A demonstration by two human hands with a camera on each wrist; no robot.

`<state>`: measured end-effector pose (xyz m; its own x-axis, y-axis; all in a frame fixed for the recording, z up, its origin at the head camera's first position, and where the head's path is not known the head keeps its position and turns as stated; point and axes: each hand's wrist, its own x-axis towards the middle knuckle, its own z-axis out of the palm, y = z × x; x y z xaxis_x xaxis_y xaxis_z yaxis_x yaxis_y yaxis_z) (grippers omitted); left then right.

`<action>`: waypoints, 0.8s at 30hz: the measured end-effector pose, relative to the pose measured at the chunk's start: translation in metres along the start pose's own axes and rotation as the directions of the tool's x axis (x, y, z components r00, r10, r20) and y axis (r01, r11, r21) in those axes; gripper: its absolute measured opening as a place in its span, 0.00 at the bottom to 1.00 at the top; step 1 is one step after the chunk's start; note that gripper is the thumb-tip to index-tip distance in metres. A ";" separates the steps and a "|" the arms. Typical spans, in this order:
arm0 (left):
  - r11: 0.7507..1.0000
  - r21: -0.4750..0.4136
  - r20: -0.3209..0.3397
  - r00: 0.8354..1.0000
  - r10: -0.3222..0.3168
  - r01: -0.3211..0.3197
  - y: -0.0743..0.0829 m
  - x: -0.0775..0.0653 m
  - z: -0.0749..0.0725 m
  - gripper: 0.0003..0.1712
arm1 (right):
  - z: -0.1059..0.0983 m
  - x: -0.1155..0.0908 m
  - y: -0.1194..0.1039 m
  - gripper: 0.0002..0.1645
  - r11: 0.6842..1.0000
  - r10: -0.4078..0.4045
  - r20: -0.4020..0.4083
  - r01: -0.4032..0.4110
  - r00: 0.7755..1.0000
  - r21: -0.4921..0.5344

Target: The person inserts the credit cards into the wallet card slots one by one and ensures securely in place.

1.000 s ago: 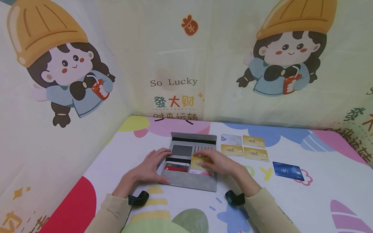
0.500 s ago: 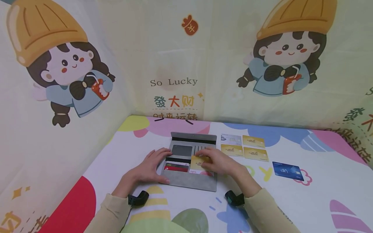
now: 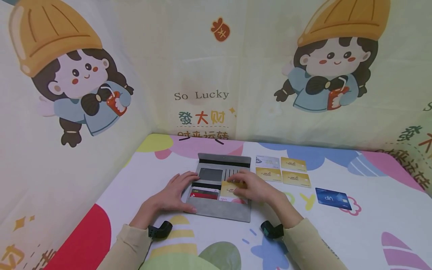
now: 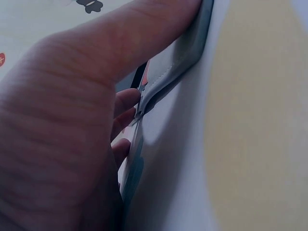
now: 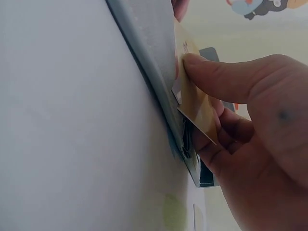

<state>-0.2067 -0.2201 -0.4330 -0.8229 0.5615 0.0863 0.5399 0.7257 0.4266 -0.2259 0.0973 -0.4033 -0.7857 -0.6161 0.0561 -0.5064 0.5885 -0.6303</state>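
A grey card wallet (image 3: 222,213) lies unfolded on the table, with a red-and-dark card (image 3: 204,194) in its left pocket and a white-and-pink card (image 3: 224,199) in the right one. My right hand (image 3: 254,187) pinches a gold card (image 3: 229,189) between thumb and fingers. The gold card's lower edge meets the right pocket at the white-and-pink card; in the right wrist view the gold card (image 5: 195,98) tilts over the wallet's edge. My left hand (image 3: 170,195) rests at the wallet's left side, fingers and thumb spread along it.
Right of the wallet lie a silver card (image 3: 268,161) and several gold cards (image 3: 296,179) in two rows. A blue card (image 3: 333,198) sits farther right. The patterned tablecloth (image 3: 145,165) runs back to a printed wall sheet (image 3: 195,56).
My right hand stays at the right pocket with the gold card, its fingers shifting only slightly. The left hand and the wallet keep their places.
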 end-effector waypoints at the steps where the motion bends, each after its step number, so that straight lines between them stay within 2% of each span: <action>1: 1.000 0.001 0.001 1.000 -0.002 0.002 0.000 0.000 0.000 0.58 | 0.000 0.000 0.000 0.21 1.000 -0.001 0.000 0.001 1.000 0.006; 24: 1.000 0.003 -0.007 1.000 0.004 -0.004 0.001 -0.001 -0.001 0.58 | 0.002 0.002 0.000 0.19 1.000 -0.011 0.005 0.012 1.000 -0.029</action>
<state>-0.2058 -0.2200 -0.4319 -0.8220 0.5616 0.0940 0.5435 0.7245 0.4238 -0.2267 0.0953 -0.4053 -0.7783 -0.6251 0.0598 -0.5256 0.5964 -0.6066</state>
